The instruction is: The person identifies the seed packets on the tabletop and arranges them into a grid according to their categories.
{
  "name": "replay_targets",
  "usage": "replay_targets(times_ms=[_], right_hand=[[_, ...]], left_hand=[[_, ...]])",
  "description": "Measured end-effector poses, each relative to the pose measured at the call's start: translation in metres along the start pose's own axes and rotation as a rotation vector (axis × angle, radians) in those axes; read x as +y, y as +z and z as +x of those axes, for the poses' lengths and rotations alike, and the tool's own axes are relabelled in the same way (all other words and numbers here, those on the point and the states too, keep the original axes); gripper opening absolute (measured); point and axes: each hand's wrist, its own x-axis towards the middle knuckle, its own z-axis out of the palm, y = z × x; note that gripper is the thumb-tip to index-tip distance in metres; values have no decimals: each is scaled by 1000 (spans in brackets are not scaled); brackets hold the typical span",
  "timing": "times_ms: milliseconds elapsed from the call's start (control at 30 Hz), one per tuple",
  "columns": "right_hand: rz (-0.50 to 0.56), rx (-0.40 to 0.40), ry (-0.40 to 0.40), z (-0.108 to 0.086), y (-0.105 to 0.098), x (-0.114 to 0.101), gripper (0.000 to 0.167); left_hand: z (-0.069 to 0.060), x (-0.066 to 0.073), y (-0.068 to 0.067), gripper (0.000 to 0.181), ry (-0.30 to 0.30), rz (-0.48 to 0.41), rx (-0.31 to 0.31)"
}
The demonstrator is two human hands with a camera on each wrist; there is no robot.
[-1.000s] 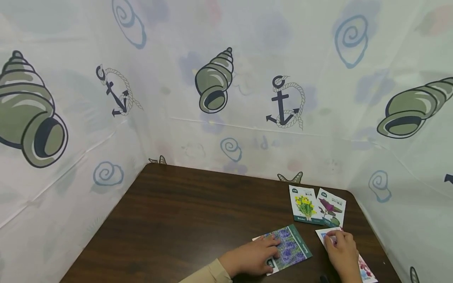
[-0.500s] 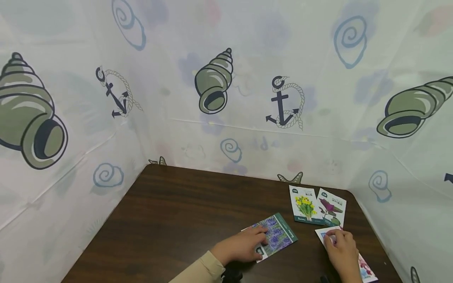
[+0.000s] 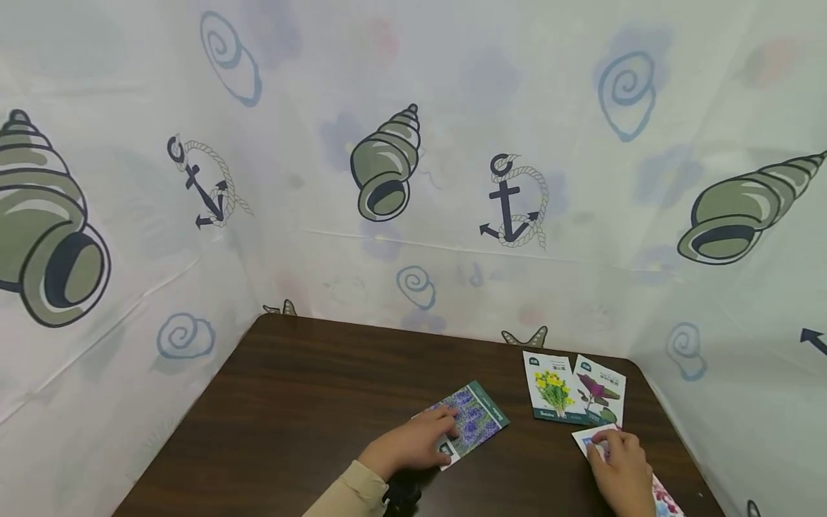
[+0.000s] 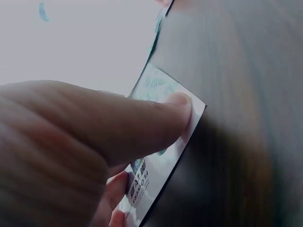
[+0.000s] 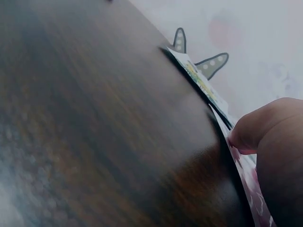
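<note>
My left hand [image 3: 416, 439] lies on top of a seed packet [image 3: 474, 416] printed with purple flowers, thumb and fingertips pressing on its face near the white end. In the left wrist view the thumb rests near the edge of this packet [image 4: 154, 182]. At the right, the thumb and bent fingers of my right hand [image 3: 622, 467] touch a seed packet [image 3: 664, 499] with pink flowers; the hand covers its middle. That pink packet [image 5: 248, 182] lies under the thumb in the right wrist view.
Behind the right hand lie a packet with yellow flowers [image 3: 552, 388] and one with a dark purple bloom [image 3: 601, 391], side by side. The brown table [image 3: 310, 402] is bounded by white patterned cloth walls [image 3: 291, 179].
My left hand has slid the purple-flower packet left and slightly away across the table. My right hand has stayed on the pink packet. The head view has tilted up slightly.
</note>
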Motion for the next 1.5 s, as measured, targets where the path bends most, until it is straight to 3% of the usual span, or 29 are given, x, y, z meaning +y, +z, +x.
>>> replay_targets(times_ms=[533,700,933,1067,1267,1500], right_hand=[[-11,-13,-1,-3,-1,2,31],[-4,14,-2,-5,0,-6,27],[2,35,9,-7,-2,-13,25],[5,37,9,-5,0,-10,25],[0,-4,14,-7,4,-3,30],[2,31,-5,-5,-1,-3,26]], left_hand=[[-5,-35,-7,32,-36,-107,123],[-6,-45,-9,32,-76,-109,141],[-5,-56,-11,35,-124,-70,234],[-6,-58,-11,36,-154,-54,302],[-10,-58,-9,36,-203,-76,269],[-9,-53,-13,34,-215,-74,314]])
